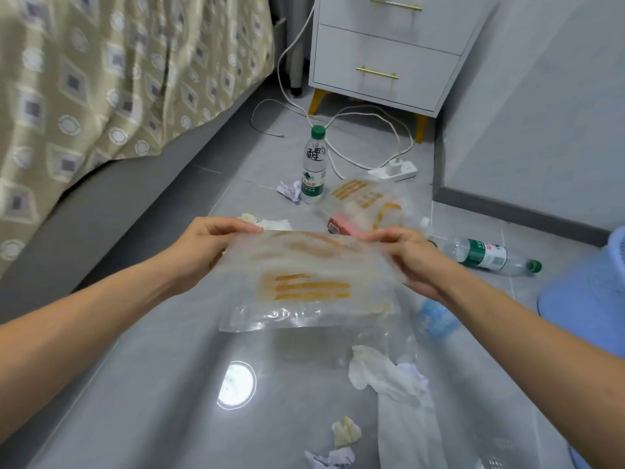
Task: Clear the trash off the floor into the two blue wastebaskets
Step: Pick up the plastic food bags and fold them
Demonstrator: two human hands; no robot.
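Observation:
A clear plastic bag with orange print point(304, 282) hangs above the floor, held by its top edge. My left hand point(209, 245) pinches its left corner and my right hand point(409, 255) pinches its right corner. A blue wastebasket point(588, 292) stands at the right edge, partly cut off. On the floor lie a second printed plastic bag point(365, 201), an upright water bottle with a green cap point(314, 167), a bottle lying on its side point(487, 255), a crumpled white tissue point(375, 370), crumpled paper point(289, 190) and small scraps point(345, 431).
A bed with a patterned cover point(101, 96) runs along the left. A white nightstand point(389, 55) stands at the back, with a white cable and power strip point(394, 170) on the floor before it. A grey wall point(541, 113) bounds the right side.

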